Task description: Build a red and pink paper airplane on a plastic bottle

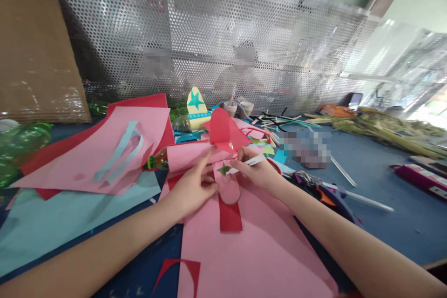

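Note:
My right hand (256,167) pinches a slim white pen (256,160) with dark print, its tip over a green star (224,169). That star lies on a pink paper cutout (229,191) with a rounded near end. At the cutout's left edge is my left hand (199,181), thumb and curled fingers against it, index stretched forward. A red paper strip (231,219) shows from under the cutout. Just beyond my hands, a bottle wrapped in pink paper (185,155) lies on its side, its green neck to the left. Red rounded paper pieces (223,126) stand by it.
A large pink sheet (258,251) spreads beneath my hands. Pink, red and light blue sheets (80,209) are stacked left, beside green bottles (24,149). A glue gun (328,195) lies right, near a purple packet (422,179). A perforated metal panel (209,32) stands behind.

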`<state>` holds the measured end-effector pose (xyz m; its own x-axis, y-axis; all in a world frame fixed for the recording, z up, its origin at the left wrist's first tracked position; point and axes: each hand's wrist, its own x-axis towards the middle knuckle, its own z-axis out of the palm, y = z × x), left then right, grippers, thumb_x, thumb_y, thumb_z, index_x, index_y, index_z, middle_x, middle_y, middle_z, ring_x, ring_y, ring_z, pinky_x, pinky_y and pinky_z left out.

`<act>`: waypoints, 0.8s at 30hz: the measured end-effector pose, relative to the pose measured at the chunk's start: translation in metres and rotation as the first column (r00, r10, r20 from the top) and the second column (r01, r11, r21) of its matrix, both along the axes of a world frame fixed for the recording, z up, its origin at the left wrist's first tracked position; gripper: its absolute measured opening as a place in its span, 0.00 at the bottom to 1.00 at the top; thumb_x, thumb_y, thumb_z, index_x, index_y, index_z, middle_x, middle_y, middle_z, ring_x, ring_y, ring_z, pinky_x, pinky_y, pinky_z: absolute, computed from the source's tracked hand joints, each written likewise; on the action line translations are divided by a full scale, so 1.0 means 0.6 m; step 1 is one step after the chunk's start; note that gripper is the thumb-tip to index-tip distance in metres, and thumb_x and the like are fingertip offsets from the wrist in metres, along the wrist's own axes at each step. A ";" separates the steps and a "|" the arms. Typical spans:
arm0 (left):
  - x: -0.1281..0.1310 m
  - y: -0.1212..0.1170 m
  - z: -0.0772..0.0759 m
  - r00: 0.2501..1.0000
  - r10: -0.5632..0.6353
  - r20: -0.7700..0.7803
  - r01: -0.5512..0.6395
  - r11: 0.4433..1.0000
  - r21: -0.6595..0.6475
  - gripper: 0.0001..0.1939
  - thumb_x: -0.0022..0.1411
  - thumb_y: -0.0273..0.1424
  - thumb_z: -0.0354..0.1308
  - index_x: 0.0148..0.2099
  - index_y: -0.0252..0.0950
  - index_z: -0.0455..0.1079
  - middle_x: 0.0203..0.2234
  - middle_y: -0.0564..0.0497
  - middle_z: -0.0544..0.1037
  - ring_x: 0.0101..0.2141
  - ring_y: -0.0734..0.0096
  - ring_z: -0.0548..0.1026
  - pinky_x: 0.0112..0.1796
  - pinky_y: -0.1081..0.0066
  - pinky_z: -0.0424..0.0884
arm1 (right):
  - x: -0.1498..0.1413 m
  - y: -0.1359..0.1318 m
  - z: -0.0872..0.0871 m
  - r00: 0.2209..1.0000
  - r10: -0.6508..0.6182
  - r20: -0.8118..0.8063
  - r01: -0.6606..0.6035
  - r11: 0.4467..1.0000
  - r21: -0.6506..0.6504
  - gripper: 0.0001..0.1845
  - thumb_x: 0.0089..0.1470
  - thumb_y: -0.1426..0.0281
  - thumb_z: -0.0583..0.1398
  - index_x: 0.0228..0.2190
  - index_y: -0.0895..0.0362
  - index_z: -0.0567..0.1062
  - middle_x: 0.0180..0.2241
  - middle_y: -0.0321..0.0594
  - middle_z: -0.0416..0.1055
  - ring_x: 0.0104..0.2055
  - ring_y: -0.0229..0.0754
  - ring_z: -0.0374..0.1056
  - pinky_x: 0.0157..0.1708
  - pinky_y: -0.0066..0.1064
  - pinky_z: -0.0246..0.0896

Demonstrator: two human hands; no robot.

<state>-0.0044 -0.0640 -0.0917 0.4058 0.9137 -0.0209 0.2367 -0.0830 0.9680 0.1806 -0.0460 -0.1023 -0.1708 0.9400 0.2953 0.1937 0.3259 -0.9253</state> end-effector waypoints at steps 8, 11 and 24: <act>0.001 -0.001 -0.001 1.000 -0.002 -0.006 0.002 1.000 -0.011 0.44 0.54 0.17 0.53 0.68 0.42 0.39 0.53 0.42 0.73 0.43 0.65 0.76 0.41 0.66 0.72 | 0.002 0.000 -0.002 1.000 -0.024 0.018 0.024 0.999 -0.024 0.15 0.45 0.63 0.62 0.19 0.53 0.60 0.15 0.26 0.56 0.18 0.32 0.50 0.20 0.28 0.44; 0.002 -0.001 -0.001 1.000 0.013 -0.020 -0.013 1.000 -0.006 0.44 0.54 0.17 0.54 0.68 0.41 0.39 0.52 0.42 0.73 0.43 0.65 0.76 0.42 0.65 0.71 | 0.004 -0.001 -0.001 0.998 -0.046 0.045 0.047 0.999 -0.016 0.14 0.46 0.64 0.60 0.19 0.53 0.60 0.15 0.26 0.55 0.18 0.32 0.50 0.21 0.28 0.44; 0.000 0.003 -0.006 1.000 -0.002 -0.007 0.002 1.000 0.002 0.45 0.54 0.17 0.55 0.68 0.43 0.40 0.53 0.42 0.72 0.46 0.62 0.75 0.43 0.64 0.70 | 0.001 0.002 -0.001 0.999 -0.017 0.028 0.017 1.000 0.013 0.16 0.46 0.61 0.62 0.19 0.53 0.59 0.16 0.26 0.57 0.18 0.32 0.51 0.21 0.28 0.45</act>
